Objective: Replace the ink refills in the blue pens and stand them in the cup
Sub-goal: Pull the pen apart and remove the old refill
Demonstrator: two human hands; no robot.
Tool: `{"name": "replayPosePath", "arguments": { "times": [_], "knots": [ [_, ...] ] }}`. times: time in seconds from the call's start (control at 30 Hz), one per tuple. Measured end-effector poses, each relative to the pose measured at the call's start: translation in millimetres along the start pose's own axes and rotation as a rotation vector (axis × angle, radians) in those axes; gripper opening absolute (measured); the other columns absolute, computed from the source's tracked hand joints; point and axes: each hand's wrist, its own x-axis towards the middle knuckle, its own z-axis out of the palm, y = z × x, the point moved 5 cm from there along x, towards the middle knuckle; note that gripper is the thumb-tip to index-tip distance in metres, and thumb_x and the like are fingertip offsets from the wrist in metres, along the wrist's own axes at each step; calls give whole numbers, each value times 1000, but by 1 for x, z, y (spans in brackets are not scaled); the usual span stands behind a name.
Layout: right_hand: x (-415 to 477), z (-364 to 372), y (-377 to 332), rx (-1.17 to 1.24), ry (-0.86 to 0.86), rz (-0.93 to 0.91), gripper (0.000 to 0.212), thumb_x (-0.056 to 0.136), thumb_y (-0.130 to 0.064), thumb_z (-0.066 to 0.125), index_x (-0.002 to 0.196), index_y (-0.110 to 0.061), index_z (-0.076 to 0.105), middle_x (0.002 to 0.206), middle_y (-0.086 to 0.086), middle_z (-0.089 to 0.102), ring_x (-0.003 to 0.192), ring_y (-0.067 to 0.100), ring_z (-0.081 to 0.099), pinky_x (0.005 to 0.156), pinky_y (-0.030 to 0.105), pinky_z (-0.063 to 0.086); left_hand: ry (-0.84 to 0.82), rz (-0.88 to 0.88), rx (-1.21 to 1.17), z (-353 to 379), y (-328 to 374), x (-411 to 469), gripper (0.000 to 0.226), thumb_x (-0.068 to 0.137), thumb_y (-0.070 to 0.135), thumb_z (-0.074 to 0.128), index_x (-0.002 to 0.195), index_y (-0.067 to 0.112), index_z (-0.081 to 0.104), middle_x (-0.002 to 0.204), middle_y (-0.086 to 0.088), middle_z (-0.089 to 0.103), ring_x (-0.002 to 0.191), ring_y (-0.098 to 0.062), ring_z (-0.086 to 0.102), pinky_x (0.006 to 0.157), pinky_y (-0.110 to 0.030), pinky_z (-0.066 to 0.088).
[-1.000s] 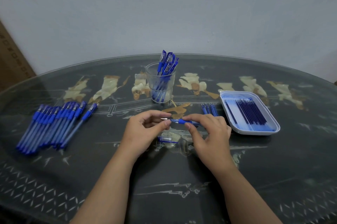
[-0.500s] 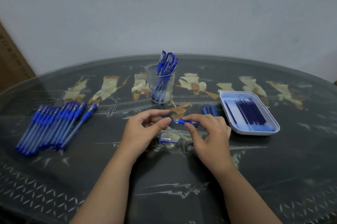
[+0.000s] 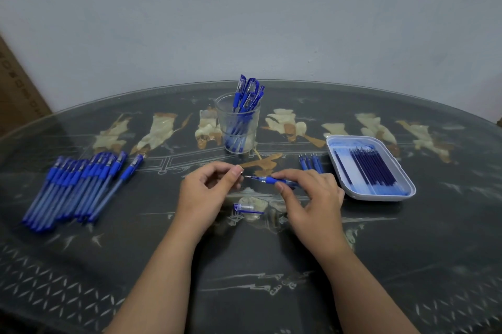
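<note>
The blue pen lies level above the table, gripped in the curled fingers of the right hand, with its thin point bared toward the left hand. That hand's thumb and forefinger pinch together at the point; I cannot tell what they hold. 1 cap lies just below. Behind stands the cup of pens; the refill tray sits right.

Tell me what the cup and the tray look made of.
Cup: clear glass or clear plastic, glossy; the pens show through its wall. Which one, I cannot tell. Tray: likely moulded plastic, white, smooth; rounded corners and a thin raised rim.
</note>
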Motion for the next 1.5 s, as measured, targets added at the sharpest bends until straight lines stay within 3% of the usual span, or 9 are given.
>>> {"name": "replayPosePath", "arguments": {
  "times": [0.17, 0.27, 0.47, 0.73, 0.9, 1.07, 1.17, 1.27, 1.5],
  "knots": [
    [0, 0, 0, 0, -3, 9, 17, 85, -47, 58, 102, -51, 59, 86, -23, 60, 93, 5, 47, 82, 33, 27, 118, 210, 420, -20, 1, 3, 18, 79, 5, 74, 79, 24, 76, 78, 7, 70, 75, 2, 62, 71, -4, 43],
    [0, 0, 0, 2, -2, 9, 16, 85, -45, 59, 101, -50, 61, 86, -23, 61, 92, 6, 47, 82, 33, 27, -9, 260, 633, -13, -6, 4, 24, 76, 1, 72, 82, 23, 76, 82, 11, 64, 78, 4, 59, 71, -1, 40],
    [0, 0, -1, 1, -15, 27, 17, 86, -45, 59, 102, -50, 60, 87, -22, 62, 94, 6, 48, 83, 33, 26, -77, 269, 702, -9, -5, 4, 24, 77, 10, 73, 92, 29, 70, 79, 16, 65, 83, -4, 57, 83, -27, 47],
    [0, -7, -6, -81, 21, 69, 21, 91, -49, 51, 107, -50, 64, 89, -29, 59, 97, 1, 48, 95, 37, 21, -103, 221, 622, -9, -9, 5, 29, 78, 11, 74, 94, 35, 70, 85, 20, 69, 87, 4, 57, 83, -12, 41],
    [2, -16, -18, -92, 70, 73, 15, 91, -37, 64, 103, -45, 67, 88, -29, 59, 99, 2, 51, 110, 55, 15, 17, 243, 549, -13, -4, 2, 26, 81, 13, 73, 95, 35, 69, 91, 22, 66, 89, -1, 57, 79, -8, 39],
    [10, -18, -37, 173, 37, 118, 13, 80, -45, 68, 92, -44, 70, 85, -17, 65, 88, 6, 59, 89, 49, 45, -65, 272, 167, -1, 16, -11, 19, 72, 19, 84, 88, 23, 74, 83, 6, 73, 79, -6, 65, 76, -16, 49],
    [10, -18, -43, 398, -30, 248, 10, 80, -29, 75, 90, -33, 74, 80, -11, 72, 78, 5, 64, 80, 27, 51, -196, 125, -124, 9, 20, -16, 31, 60, 15, 80, 88, 6, 71, 81, -5, 75, 76, -11, 69, 71, -20, 54],
    [8, -15, -46, 542, -67, 357, 10, 80, -17, 77, 89, -23, 75, 78, -9, 74, 73, -2, 66, 67, 11, 48, -289, 38, -191, 17, 18, -19, 39, 56, 3, 80, 91, -1, 65, 83, -11, 74, 77, -16, 70, 70, -23, 57],
    [9, -16, -49, 786, -108, 462, 13, 84, -16, 72, 97, -16, 75, 86, -4, 76, 82, 3, 69, 74, 15, 51, -334, -38, -168, 17, 15, -21, 33, 55, 5, 83, 86, 6, 70, 81, -13, 72, 74, -21, 69, 63, -25, 56]
  ]
}}
